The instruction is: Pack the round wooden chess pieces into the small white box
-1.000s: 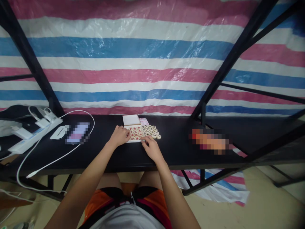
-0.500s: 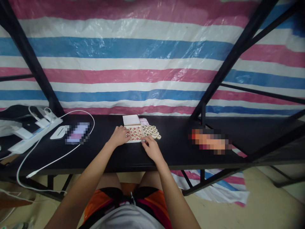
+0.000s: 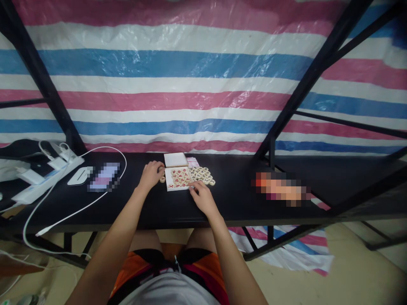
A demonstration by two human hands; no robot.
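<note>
"Since the white box (image 3: 168, 174) is our landmark, where are the hands?"

"Left hand (image 3: 153, 173) is just left of it, fingers curled down by a loose round piece (image 3: 162, 179). Can't tell if it grips anything. Right hand (image 3: 202, 195) is at the box's near right corner, fingers loosely bent, tips at the edge. Can't tell if they pinch anything either."

"Pieces?"

"Red-marked pieces (image 3: 180, 176) lie in the box, bunched right and near, bare floor showing at its left. Dark-marked pieces (image 3: 201, 174) sit heaped just right of the box, on the black table (image 3: 235, 205)."

"Writing?"

"Characters on the discs, red inside the box, dark outside. Too small to read."

"Behind the box?"

"Shallow white tray (image 3: 176, 159) with a brownish edge. Right of that, pink-and-white paper (image 3: 193, 162), print illegible."

"Other labels?"

"Well left of the box: a phone-like slab (image 3: 104, 177), pixelated, then a white power strip (image 3: 47, 181) with a blue band. Well right: an orange item (image 3: 280, 187), pixelated, so any label's hidden."
</note>
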